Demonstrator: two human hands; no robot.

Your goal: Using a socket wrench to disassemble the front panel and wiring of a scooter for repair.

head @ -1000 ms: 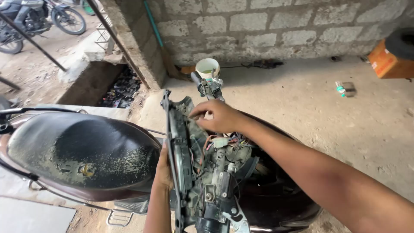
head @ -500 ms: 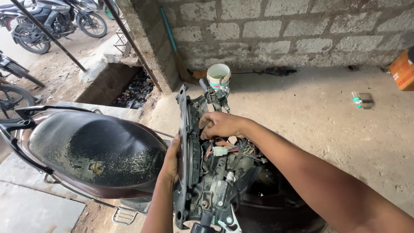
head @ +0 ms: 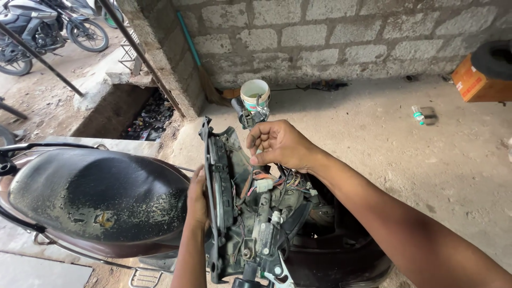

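A scooter's black handlebar cover panel [head: 217, 181] stands on edge over the opened headset, with coloured wires and a white connector [head: 264, 184] showing behind it. My left hand [head: 196, 198] grips the panel's outer face from the left. My right hand [head: 278, 144] hovers above the wiring with its fingers curled and pinched together; what they pinch, if anything, is too small to tell. The handlebar's far end [head: 250, 114] with its lever sticks out beyond my right hand.
A dusty black scooter seat [head: 96, 194] lies to the left. A white cup [head: 255, 94] stands on the concrete floor by the block wall, with an orange box [head: 472, 80] at far right, a small bottle [head: 418, 114], a pit [head: 133, 114] and parked motorcycles [head: 42, 29] at upper left.
My right hand has lifted up off the wiring, with fingers now pinched together. My left hand still holds the panel. The view has shifted slightly.
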